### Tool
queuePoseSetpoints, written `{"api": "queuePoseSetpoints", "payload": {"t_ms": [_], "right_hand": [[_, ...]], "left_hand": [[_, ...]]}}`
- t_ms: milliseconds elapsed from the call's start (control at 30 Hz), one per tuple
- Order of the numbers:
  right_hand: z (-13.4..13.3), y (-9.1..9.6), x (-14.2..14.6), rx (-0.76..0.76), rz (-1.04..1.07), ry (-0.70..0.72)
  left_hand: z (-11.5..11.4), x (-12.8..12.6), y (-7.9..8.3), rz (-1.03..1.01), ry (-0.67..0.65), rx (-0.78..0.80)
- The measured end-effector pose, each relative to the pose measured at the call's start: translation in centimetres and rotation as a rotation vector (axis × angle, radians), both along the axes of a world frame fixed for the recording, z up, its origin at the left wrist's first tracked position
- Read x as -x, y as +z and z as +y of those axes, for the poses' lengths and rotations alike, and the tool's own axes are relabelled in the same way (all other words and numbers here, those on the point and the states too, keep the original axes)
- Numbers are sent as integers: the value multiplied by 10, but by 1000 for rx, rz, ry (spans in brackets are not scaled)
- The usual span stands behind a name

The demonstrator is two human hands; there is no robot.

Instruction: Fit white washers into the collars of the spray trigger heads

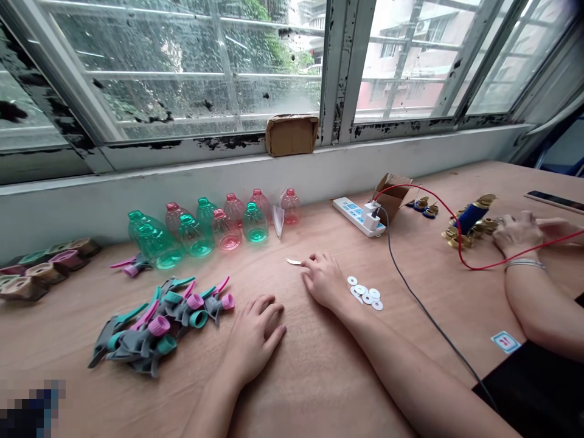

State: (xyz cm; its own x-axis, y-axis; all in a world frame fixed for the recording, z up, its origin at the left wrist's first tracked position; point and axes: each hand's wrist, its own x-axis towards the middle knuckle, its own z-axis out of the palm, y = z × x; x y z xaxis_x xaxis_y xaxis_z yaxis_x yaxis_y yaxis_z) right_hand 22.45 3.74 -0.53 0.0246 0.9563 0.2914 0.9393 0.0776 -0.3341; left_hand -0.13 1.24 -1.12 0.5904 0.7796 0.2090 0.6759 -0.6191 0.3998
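My left hand (253, 333) lies on the plywood table (292, 389), fingers apart and holding nothing, just right of a heap of grey, teal and pink plastic spray nozzles (155, 328). My right hand (323, 280) rests with curled fingers, and a small metal blade (293, 261) sticks out at its index fingertip. I cannot tell whether it is held. Several white washers (365, 294) lie just right of that hand. Beyond both hands stands a row of green and pink clear plastic bottles (214, 231).
At the right, a co-worker's hand (517, 234) is near a blue spool (474, 219) and brass fittings (456, 238). A power strip (358, 216) trails a black cable and a red wire. Brown-and-pink moulded parts (41, 271) sit at the left. A window sill runs along the back.
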Motion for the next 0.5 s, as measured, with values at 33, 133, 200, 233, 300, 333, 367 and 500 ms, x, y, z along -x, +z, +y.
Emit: {"api": "queuePoseSetpoints", "payload": {"t_ms": [33,133,200,233,300,333,367,500], "right_hand": [[-3,0,1,18,-3,39],[-10,-3,3,81,-14,145],[-11,-6,2,115,-20,173],[-10,-8,0,129,-24,172],[-7,-11,-6,154,-32,150],[-4,-12,-10,167,-35,133],[-2,-14,-15,181,-38,112],[6,-18,-33,249,-48,-7]], "left_hand": [[0,0,0,3,0,2],[-2,0,0,11,3,6],[-3,0,1,17,7,13],[-3,0,1,19,8,17],[-4,-1,2,17,9,23],[-4,-1,2,12,8,24],[-4,-1,2,7,6,23],[-3,-1,3,11,-4,-1]]}}
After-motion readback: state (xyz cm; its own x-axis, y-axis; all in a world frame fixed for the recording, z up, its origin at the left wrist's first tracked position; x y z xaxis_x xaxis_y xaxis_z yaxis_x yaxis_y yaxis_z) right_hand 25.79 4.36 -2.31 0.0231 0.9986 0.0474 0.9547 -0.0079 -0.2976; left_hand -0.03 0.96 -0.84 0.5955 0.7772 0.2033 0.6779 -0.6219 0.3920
